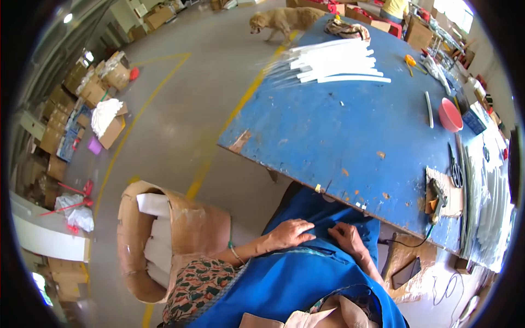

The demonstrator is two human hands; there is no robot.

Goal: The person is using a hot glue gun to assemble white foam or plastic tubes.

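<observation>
Far to your left, stacked brown cardboard boxes line the grey concrete floor. Closer, a round cardboard drum holds white foam sheets. Now your left hand lies flat, fingers loose, on the blue fabric apron across your lap. Your right hand pinches a fold of that cloth just beside it. Looks like you're smoothing the apron; a firm tug would settle it. Above, the scuffed blue worktable carries white strips, a pink plastic bowl, and scissors.
</observation>
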